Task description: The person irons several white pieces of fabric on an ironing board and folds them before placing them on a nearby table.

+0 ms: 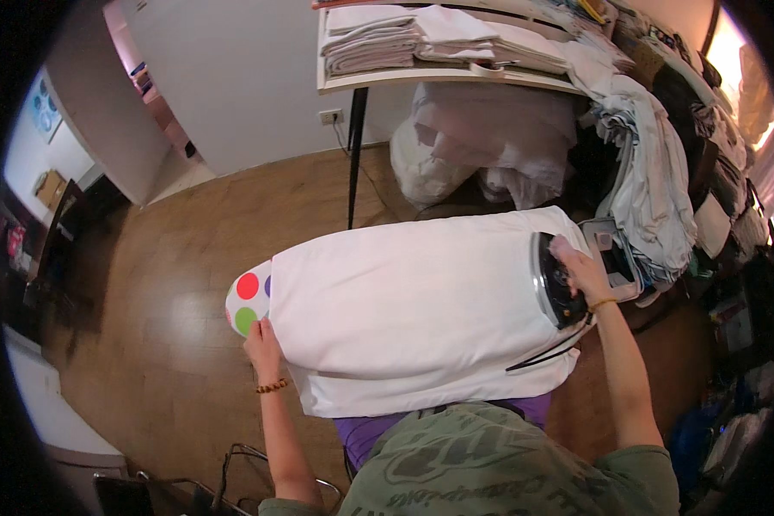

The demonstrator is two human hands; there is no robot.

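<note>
A white cloth [400, 297] is spread over an ironing board [235, 297], whose dotted rounded tip shows past the cloth at the left. My left hand [262, 348] pinches the cloth's left edge beside a green dot. Over at the right end, my right hand [584, 274] grips the handle of a clothes iron [548, 290]. The iron rests on the cloth, its soleplate hidden. Something pinkish, perhaps a wrapping, shows at the handle. A dark cord [542, 357] runs from near the iron across the cloth's near right part, which hangs in folds towards me.
Folded white cloths [371, 45] lie in stacks on a table [426, 76] with a black leg [357, 155]. White bags [432, 161] sit beneath it. An iron stand [613, 258] adjoins the board, beside draped garments [651, 174]. Metal chair tubing [232, 464] is behind on the left.
</note>
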